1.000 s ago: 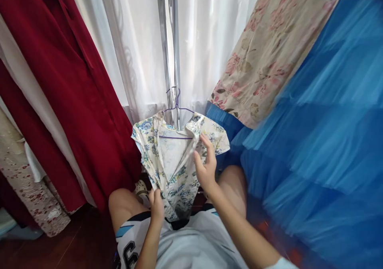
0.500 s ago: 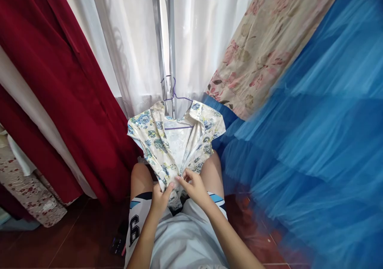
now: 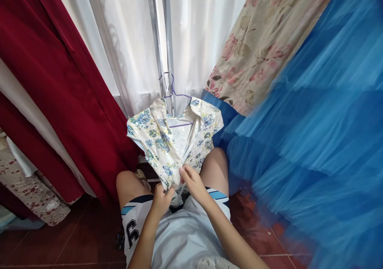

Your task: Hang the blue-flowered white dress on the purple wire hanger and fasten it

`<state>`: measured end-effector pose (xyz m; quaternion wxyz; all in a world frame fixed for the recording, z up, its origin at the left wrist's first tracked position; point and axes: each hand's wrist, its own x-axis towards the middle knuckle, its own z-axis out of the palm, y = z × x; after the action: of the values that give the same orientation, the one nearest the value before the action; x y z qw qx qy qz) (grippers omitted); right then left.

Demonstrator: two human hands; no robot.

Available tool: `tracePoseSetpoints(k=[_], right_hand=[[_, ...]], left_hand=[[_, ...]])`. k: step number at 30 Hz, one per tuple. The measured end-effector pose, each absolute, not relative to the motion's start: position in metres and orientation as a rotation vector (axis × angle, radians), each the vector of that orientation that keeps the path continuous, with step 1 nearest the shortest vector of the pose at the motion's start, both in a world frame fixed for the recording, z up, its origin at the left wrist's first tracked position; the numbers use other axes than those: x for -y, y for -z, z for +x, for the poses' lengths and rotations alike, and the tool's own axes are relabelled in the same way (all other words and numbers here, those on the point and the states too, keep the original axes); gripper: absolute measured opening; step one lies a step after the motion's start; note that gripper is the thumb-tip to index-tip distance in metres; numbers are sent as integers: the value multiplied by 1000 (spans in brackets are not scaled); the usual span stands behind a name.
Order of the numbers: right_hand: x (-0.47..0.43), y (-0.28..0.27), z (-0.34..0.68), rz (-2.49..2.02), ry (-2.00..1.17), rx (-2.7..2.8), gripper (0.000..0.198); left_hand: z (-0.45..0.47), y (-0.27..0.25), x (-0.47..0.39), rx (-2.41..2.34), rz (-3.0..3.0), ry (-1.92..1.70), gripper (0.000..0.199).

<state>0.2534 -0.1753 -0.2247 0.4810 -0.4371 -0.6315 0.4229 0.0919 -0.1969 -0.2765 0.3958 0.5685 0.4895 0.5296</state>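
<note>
Hands pinch the open front of a cream, blue-flowered short-sleeved blouse (image 3: 167, 141): left hand (image 3: 161, 199) and right hand (image 3: 193, 181) each closed on one edge. Blouse hangs on a purple wire hanger (image 3: 176, 97) before white curtains (image 3: 194, 34).

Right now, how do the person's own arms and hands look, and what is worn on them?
Both forearms are bare: no sleeves, watch, rings or gloves show on the left hand or the right hand. The person wears a pale grey top and white shorts with blue and black trim and a black number.
</note>
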Motion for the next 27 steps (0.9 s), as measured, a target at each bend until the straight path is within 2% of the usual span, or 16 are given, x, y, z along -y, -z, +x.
tracePoseSetpoints(k=[3,7,11,17,21,23,27], right_hand=[[176,223,255,-999,-1060,1544,43],[174,232,257,-924,-1307,1425,34],[173,235,258,-917,-1415,1291,27],[174,227,267,-896,-1591,956,21],[173,230,268,-891,-1629,920,22],[174,231,265,-907,-1624,971,23],[177,225,256,-935,-1580,1082,27]], left_hand=[[91,277,197,-1282,1443,-1368,23],[85,277,195,-1433,1460,-1451,25],[79,280,190,-1497,1546,-1489,23],[35,318,167,-1781,1368,-1552,18],[22,332,165,-1917,1268,-1758,31],[36,324,172,-1895,1343,-1856,35],[87,291,185,-1524,1770,-1696,23]])
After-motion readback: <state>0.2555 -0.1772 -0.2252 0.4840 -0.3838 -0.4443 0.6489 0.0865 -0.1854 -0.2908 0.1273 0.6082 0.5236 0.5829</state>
